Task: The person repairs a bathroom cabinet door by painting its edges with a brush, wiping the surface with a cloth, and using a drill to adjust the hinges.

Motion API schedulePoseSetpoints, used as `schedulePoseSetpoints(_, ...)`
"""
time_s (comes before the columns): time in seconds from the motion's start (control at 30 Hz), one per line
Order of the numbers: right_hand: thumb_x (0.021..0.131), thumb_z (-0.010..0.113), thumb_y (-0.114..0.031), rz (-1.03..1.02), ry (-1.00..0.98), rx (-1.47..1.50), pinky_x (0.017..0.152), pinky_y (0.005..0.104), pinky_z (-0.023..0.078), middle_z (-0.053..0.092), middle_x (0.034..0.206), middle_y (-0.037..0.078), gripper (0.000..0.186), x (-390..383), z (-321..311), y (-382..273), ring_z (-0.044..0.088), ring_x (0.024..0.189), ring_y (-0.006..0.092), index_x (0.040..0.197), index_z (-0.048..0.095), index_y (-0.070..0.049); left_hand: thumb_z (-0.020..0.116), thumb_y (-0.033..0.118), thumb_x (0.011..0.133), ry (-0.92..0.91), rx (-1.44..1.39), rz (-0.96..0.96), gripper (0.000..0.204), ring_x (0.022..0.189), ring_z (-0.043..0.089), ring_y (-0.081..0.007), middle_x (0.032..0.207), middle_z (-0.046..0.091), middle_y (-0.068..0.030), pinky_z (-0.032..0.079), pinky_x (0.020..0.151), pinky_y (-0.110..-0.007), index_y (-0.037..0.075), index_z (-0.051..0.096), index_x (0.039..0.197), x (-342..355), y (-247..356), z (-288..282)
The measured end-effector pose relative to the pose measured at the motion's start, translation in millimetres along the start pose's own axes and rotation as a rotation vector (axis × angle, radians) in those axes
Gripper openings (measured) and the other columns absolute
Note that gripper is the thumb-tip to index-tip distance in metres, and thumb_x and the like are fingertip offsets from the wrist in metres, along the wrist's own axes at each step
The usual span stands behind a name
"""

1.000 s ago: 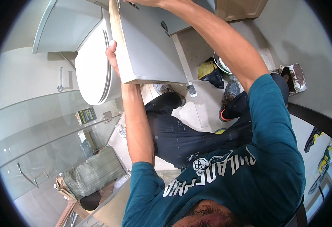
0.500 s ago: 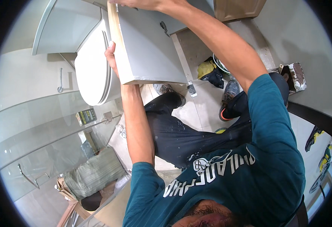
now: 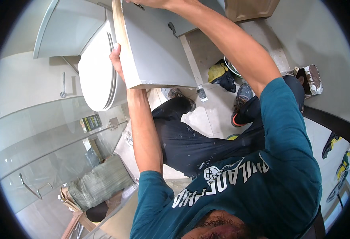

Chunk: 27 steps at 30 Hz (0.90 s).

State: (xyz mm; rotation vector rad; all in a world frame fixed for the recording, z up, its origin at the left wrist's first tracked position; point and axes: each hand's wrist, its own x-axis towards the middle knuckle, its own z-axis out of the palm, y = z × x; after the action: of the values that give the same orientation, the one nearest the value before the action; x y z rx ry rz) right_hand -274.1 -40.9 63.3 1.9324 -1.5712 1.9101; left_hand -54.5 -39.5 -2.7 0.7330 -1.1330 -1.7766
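Head view, and it's a two-handed hold we have here: the grey panel (image 3: 157, 51) stands between eleven and twelve o'clock, its pale edge (image 3: 122, 44) facing nine. The step in hand looks like steadying it while something is done at its far end, though that end runs out past twelve. Left hand (image 3: 117, 61) has the pale edge gripped near the closer corner, thumb pointing to twelve, fingers lost behind the board. And the right hand (image 3: 153, 2)? It's at the far end, cropped by the border at half past eleven; whether it's clenched or loose, I cannot tell. Any next move calls for that left grip staying firm, with the panel kept off the toilet (image 3: 97, 71) just beside it at ten o'clock. Now the pose: left forearm (image 3: 144, 131) nearly straight, running up toward twelve and passing behind the panel's six o'clock edge; right arm bent at the elbow round two o'clock, its forearm (image 3: 222, 36) slanting across toward eleven, well above the dark hinge-like fitting (image 3: 172, 30) in the picture.
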Motion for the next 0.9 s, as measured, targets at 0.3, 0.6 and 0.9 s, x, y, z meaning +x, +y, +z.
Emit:
schedulePoseSetpoints(0.3,0.087,0.070,-0.019,-0.011,-0.006,0.068,0.068,0.0417,0.055,0.069,0.080,0.027,0.027,-9.0,0.6,-4.1,0.071,0.072,0.0352,0.090,0.068,0.008,0.050,0.047,0.093,0.030,0.024,0.007,0.055,0.093,0.064,-0.0198,0.106,0.066,-0.0110,0.052,0.077,-0.032,0.002,0.059,0.124,-1.8,-0.8,6.8)
schedulePoseSetpoints(0.6,0.088,0.070,-0.018,-0.060,-0.012,0.021,0.067,0.0416,0.056,0.070,0.081,0.027,0.027,-10.7,-0.9,-6.3,0.072,0.073,0.0358,0.092,0.066,0.009,0.049,0.047,0.094,0.040,0.020,0.014,0.055,0.090,0.065,-0.0200,0.104,0.066,-0.0105,0.053,0.076,-0.032,0.002,0.058,0.124,-1.5,-1.3,7.5)
schedulePoseSetpoints(0.9,0.087,0.070,-0.015,-0.072,0.022,0.127,0.066,0.0424,0.055,0.068,0.081,0.027,0.024,-17.4,-5.0,-15.9,0.070,0.074,0.0390,0.093,0.064,0.008,0.050,0.046,0.093,0.008,0.006,0.007,0.053,0.091,0.065,-0.0202,0.106,0.066,-0.0110,0.053,0.076,-0.032,0.002,0.059,0.123,-2.7,1.0,6.7)
